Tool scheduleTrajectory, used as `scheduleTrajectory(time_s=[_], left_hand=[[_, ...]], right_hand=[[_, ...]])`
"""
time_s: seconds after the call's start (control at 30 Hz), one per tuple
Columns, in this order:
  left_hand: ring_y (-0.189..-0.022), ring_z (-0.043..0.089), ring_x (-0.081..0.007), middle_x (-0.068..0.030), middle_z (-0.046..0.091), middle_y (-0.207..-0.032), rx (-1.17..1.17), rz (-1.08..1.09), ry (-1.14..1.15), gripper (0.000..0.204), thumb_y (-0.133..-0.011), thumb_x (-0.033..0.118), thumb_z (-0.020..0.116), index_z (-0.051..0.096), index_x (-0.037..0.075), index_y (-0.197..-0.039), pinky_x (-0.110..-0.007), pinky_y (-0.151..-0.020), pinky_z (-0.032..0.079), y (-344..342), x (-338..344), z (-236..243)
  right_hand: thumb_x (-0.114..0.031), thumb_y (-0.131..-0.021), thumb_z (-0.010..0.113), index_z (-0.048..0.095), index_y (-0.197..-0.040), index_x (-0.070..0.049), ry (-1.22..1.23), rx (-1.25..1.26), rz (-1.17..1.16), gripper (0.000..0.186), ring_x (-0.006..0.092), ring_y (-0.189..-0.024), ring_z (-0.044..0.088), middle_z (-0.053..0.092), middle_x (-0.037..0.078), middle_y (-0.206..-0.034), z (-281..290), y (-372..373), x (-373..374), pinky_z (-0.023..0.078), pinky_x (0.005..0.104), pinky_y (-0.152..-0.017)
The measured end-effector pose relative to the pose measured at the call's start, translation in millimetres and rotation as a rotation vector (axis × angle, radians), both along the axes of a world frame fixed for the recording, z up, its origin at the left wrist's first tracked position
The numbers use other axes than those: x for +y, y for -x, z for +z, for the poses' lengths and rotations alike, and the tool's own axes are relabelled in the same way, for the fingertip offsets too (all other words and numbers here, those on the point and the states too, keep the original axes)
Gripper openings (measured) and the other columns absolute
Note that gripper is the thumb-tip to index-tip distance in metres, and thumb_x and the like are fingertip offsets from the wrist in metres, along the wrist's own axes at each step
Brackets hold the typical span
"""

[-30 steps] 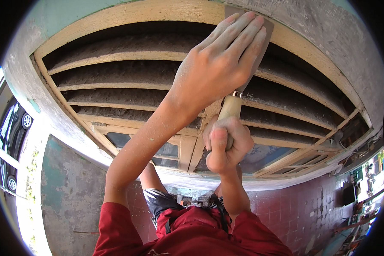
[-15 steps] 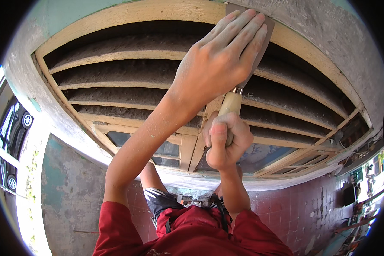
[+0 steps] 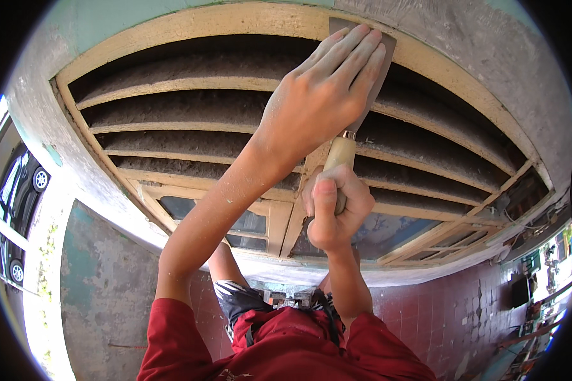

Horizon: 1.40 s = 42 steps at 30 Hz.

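Observation:
My right hand [image 3: 340, 206] is wrapped around the pale handle of a scraper [image 3: 342, 152] with a broad, flat grey blade. My left hand [image 3: 327, 89] lies flat over that blade, fingers stretched together toward its far end, and hides most of it. Blade corners show past the fingertips, over the top rail of a cream wooden louvre frame [image 3: 203, 22]. Grey dust coats the fingers of both hands. Whether the blade touches the wood cannot be made out.
Dusty slats [image 3: 184, 84] run across the louvre opening on both sides of my arms. Rough plaster wall [image 3: 483, 57] borders the frame. Below are window panes [image 3: 394, 235] and a red tiled floor [image 3: 419, 311]. A dark car [image 3: 25, 190] stands outside at far left.
The scraper and both hands have shifted slightly toward me and to the left. The blade's far end has come down from the wall edge onto the cream top rail.

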<state>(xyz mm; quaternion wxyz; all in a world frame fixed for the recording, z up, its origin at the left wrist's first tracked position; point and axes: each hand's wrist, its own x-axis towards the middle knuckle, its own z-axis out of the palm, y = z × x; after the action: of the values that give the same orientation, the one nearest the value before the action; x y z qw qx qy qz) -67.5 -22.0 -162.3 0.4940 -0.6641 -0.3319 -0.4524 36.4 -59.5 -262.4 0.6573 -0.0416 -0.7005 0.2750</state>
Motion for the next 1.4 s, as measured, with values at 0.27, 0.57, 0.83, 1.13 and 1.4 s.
scheduleTrajectory(time_s=[0.27, 0.57, 0.83, 1.13, 1.4], left_hand=[[-0.119, 0.064, -0.026, -0.0131, 0.068, -0.124, 0.051, 0.016, -0.158, 0.036, -0.084, 0.012, 0.068, 0.067, -0.002, -0.117, -0.037, -0.106, 0.05, -1.9, -1.0, 10.5], [-0.119, 0.064, -0.0257, -0.0131, 0.068, -0.124, 0.06, 0.036, -0.105, 0.036, -0.085, 0.013, 0.068, 0.066, -0.002, -0.118, -0.037, -0.106, 0.05, 0.8, 0.2, 5.6], [-0.121, 0.063, -0.0263, -0.0133, 0.066, -0.127, 0.059, 0.011, -0.11, 0.037, -0.084, 0.013, 0.068, 0.066, -0.002, -0.118, -0.037, -0.106, 0.05, -4.5, 1.6, 4.4], [-0.125, 0.06, -0.0274, -0.0139, 0.063, -0.134, 0.01, -0.091, -0.113, 0.04, -0.085, 0.012, 0.066, 0.066, 0.0, -0.123, -0.039, -0.104, 0.051, -16.9, -14.2, -18.7], [-0.13, 0.057, -0.0346, -0.0165, 0.06, -0.138, -0.159, -0.087, 0.148, 0.04, -0.088, 0.009, 0.066, 0.065, 0.001, -0.127, -0.045, -0.102, 0.051, 1.8, -48.5, -112.8]], right_hand=[[-0.022, -0.103, 0.053, 0.047, -0.075, -0.003, -0.033, 0.023, -0.005, 0.033, 0.0059, -0.043, 0.041, 0.046, 0.002, -0.051, 3.7, -1.5, -2.2, 0.03, 0.0224, -0.042], [-0.024, -0.104, 0.052, 0.047, -0.075, -0.004, -0.007, 0.006, 0.001, 0.035, 0.0059, -0.044, 0.041, 0.045, 0.002, -0.052, 1.2, -1.2, -1.8, 0.031, 0.0223, -0.042], [-0.014, -0.095, 0.061, 0.057, -0.073, -0.003, 0.098, 0.095, 0.019, 0.025, 0.0084, -0.044, 0.045, 0.047, 0.0, -0.053, -4.0, -2.5, -5.2, 0.031, 0.0257, -0.044], [-0.008, -0.099, 0.05, 0.016, -0.151, 0.002, 0.259, 0.064, 0.24, 0.064, 0.012, -0.059, 0.052, 0.058, 0.01, -0.078, -19.4, -25.7, -10.4, 0.042, 0.0247, -0.058], [-0.004, -0.091, 0.063, 0.064, -0.124, 0.003, -0.152, -0.243, -0.418, 0.034, 0.0211, -0.085, 0.061, 0.06, 0.014, -0.101, -6.1, -70.3, 24.6, 0.049, 0.0313, -0.077]])
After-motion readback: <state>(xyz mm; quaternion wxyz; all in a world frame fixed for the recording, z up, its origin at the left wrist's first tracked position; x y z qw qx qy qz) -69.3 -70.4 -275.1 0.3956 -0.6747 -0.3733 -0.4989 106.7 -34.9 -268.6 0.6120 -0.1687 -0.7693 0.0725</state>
